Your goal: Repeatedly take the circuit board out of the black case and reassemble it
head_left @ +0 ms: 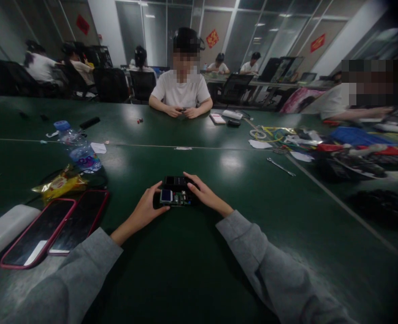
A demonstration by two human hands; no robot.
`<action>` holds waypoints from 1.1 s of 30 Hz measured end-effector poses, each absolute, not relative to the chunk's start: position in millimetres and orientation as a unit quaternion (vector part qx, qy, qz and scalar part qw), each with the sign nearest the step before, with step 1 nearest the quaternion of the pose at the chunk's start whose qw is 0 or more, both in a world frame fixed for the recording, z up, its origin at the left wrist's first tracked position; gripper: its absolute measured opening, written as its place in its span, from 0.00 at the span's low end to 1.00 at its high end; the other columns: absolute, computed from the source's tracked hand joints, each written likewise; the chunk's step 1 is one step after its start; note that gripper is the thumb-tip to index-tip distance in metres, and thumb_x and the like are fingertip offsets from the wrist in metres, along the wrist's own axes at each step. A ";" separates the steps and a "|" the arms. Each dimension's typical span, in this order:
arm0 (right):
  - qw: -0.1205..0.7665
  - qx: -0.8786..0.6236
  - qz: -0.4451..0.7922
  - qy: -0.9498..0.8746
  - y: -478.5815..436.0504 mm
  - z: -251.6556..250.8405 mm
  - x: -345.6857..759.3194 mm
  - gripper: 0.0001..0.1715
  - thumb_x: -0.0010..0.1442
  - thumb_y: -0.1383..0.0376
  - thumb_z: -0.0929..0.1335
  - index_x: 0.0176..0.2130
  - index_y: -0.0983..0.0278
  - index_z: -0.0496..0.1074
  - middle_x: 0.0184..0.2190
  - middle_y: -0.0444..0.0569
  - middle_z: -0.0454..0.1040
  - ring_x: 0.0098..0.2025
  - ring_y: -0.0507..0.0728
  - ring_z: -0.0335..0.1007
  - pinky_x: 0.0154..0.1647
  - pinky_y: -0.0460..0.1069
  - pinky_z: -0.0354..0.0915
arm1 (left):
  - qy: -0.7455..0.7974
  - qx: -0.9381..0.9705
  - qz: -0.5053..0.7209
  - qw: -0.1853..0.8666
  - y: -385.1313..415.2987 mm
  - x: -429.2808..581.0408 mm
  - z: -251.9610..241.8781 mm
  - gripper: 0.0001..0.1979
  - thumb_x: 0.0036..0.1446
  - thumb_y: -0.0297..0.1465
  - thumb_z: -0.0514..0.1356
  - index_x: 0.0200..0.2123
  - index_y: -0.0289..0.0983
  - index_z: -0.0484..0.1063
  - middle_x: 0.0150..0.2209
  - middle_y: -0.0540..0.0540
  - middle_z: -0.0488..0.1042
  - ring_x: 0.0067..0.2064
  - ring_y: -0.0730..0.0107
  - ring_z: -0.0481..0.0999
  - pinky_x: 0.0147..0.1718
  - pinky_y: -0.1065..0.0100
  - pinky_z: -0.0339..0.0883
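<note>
Large office room, glass partitions behind, several people seated. One person [180, 90] sits opposite me, working on something small.

Dark green counter [199, 270], glossy, split by a seam. To my left lie two phones [38, 234] face up, a water bottle [79, 150] and a yellow snack packet [59, 184]. A wrench [280, 166] lies to my right.

Left hand [145, 209] and right hand [204, 193] are apart, each closed on one end of the circuit board [175, 197]. The board rests flat on the counter, dead centre, just in front of a black casing [175, 181].

My read is that the board is being steadied or seated. The next move calls for fingertip care at the board's edges.
</note>
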State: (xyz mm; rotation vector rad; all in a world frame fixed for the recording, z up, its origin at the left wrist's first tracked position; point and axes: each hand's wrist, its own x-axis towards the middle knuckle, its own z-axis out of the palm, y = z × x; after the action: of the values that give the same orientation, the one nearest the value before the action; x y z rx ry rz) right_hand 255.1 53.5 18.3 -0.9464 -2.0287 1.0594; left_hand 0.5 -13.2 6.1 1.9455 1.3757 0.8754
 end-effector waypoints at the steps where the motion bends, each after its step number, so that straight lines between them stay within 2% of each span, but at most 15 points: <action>1: 0.323 -0.358 0.407 -0.776 52.8 19.2 254.8 0.29 0.67 0.52 0.59 0.64 0.55 0.55 0.58 0.51 0.63 0.61 0.58 0.59 0.65 0.61 0.55 | 0.518 0.733 0.329 0.292 -13.2 0.5 6.1 0.42 0.53 0.39 0.65 0.65 0.43 0.47 0.54 0.39 0.66 0.57 0.51 0.67 0.56 0.43 0.60; 6: 0.332 -0.347 0.415 -0.773 50.6 18.7 252.3 0.27 0.68 0.51 0.57 0.63 0.52 0.57 0.58 0.49 0.63 0.63 0.58 0.58 0.67 0.62 0.51 | 0.516 0.742 0.328 0.274 -13.2 1.1 4.4 0.42 0.52 0.39 0.65 0.65 0.45 0.47 0.54 0.41 0.62 0.56 0.53 0.66 0.55 0.45 0.63; 10: 0.363 -0.353 0.420 -0.753 49.4 13.0 256.6 0.29 0.67 0.50 0.57 0.65 0.52 0.54 0.59 0.50 0.61 0.64 0.59 0.56 0.66 0.63 0.51 | 0.519 0.736 0.344 0.265 -11.7 0.6 -1.9 0.47 0.50 0.40 0.67 0.66 0.46 0.43 0.58 0.40 0.55 0.57 0.53 0.65 0.56 0.46 0.63; 12: 0.364 -0.345 0.421 -0.756 46.7 11.1 260.1 0.37 0.63 0.49 0.63 0.66 0.53 0.50 0.61 0.52 0.57 0.65 0.61 0.54 0.67 0.63 0.51 | 0.518 0.738 0.349 0.256 -10.3 0.1 -4.7 0.49 0.49 0.41 0.67 0.66 0.45 0.41 0.61 0.37 0.51 0.61 0.49 0.62 0.58 0.43 0.60; 15: 0.332 -0.344 0.402 -0.781 40.2 11.6 262.6 0.55 0.50 0.49 0.74 0.67 0.54 0.46 0.63 0.54 0.52 0.66 0.65 0.51 0.67 0.65 0.50 | 0.506 0.748 0.347 0.253 -8.4 -0.1 -5.5 0.51 0.49 0.42 0.67 0.67 0.43 0.39 0.66 0.34 0.48 0.66 0.44 0.54 0.60 0.40 0.53; 18: 0.310 -0.333 0.393 -0.799 34.5 14.9 260.7 0.63 0.43 0.52 0.78 0.67 0.53 0.45 0.63 0.55 0.50 0.66 0.67 0.49 0.67 0.66 0.49 | 0.498 0.752 0.333 0.274 -7.8 0.2 -3.0 0.50 0.51 0.42 0.65 0.67 0.42 0.38 0.67 0.33 0.49 0.67 0.44 0.51 0.61 0.39 0.49; 24: 0.286 -0.337 0.392 -0.807 32.0 17.1 257.1 0.63 0.44 0.55 0.78 0.67 0.53 0.44 0.63 0.55 0.51 0.66 0.67 0.51 0.65 0.66 0.53 | 0.505 0.739 0.337 0.293 -8.8 0.5 0.7 0.46 0.53 0.41 0.64 0.67 0.42 0.42 0.68 0.35 0.49 0.68 0.49 0.52 0.62 0.44 0.50; 33: 0.317 -0.331 0.359 -0.813 31.1 13.5 256.4 0.53 0.50 0.60 0.76 0.66 0.52 0.48 0.61 0.53 0.56 0.63 0.65 0.56 0.63 0.66 0.56 | 0.507 0.730 0.359 0.284 -9.3 1.5 1.4 0.46 0.51 0.39 0.66 0.66 0.42 0.44 0.65 0.35 0.55 0.65 0.48 0.58 0.60 0.41 0.53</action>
State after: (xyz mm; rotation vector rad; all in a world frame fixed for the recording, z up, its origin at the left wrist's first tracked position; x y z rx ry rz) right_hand 256.4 31.1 13.5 -0.8710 -2.1407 0.9455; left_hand 1.5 -9.3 1.4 1.9534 1.3556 0.9615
